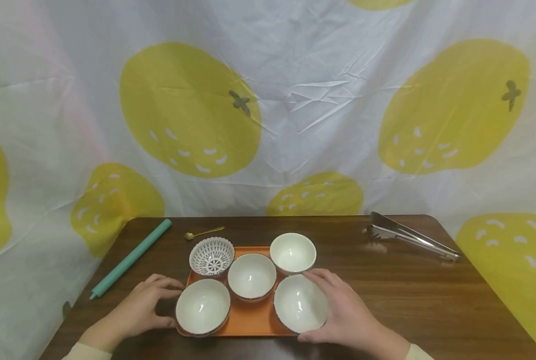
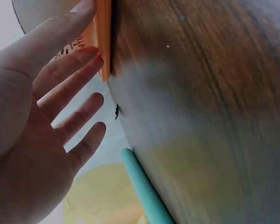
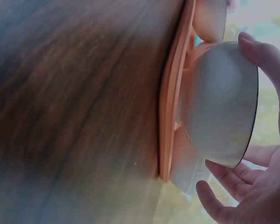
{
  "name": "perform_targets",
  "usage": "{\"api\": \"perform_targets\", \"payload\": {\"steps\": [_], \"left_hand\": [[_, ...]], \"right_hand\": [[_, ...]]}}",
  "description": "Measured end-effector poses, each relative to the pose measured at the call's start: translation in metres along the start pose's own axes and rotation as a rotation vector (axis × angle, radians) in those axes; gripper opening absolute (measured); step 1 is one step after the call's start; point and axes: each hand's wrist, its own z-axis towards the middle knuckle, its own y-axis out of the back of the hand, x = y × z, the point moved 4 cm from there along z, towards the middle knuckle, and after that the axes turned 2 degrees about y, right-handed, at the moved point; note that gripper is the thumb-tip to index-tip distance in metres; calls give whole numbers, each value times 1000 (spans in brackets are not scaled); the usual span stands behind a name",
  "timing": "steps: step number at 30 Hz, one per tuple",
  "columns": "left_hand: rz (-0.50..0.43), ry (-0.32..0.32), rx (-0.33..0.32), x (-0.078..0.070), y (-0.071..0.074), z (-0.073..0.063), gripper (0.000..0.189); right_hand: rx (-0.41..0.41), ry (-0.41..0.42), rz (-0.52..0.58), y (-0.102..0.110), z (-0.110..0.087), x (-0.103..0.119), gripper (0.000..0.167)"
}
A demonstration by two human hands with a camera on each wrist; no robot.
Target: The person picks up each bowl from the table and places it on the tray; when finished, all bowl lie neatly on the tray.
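My right hand (image 1: 346, 314) grips the front right white bowl (image 1: 297, 305), thumb at its near rim and fingers round the far side. The right wrist view has that bowl (image 3: 219, 102) low over the tray; contact beneath is unclear. My left hand (image 1: 137, 306), fingers extended, is at the left edge of the orange tray (image 1: 250, 322), beside the front left white bowl (image 1: 203, 306). Its fingertips lie close to the tray rim (image 2: 104, 37) in the left wrist view. Also grouped at the tray are a middle bowl (image 1: 252, 276), a back right bowl (image 1: 292, 252) and a patterned bowl (image 1: 211, 256).
A teal rod (image 1: 130, 260) lies along the left of the brown wooden table (image 1: 407, 300). Behind the patterned bowl is a small gold spoon (image 1: 204, 233). Metal tongs (image 1: 414, 237) lie at the back right. A lemon-print cloth (image 1: 268, 125) hangs behind the table.
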Motion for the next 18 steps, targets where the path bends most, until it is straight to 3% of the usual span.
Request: {"api": "perform_targets", "payload": {"steps": [8, 18], "left_hand": [[14, 6, 24, -3, 0, 1, 58], [16, -15, 10, -4, 1, -1, 58]], "right_hand": [[40, -53, 12, -8, -1, -1, 114], [77, -26, 76, -7, -6, -2, 113]]}}
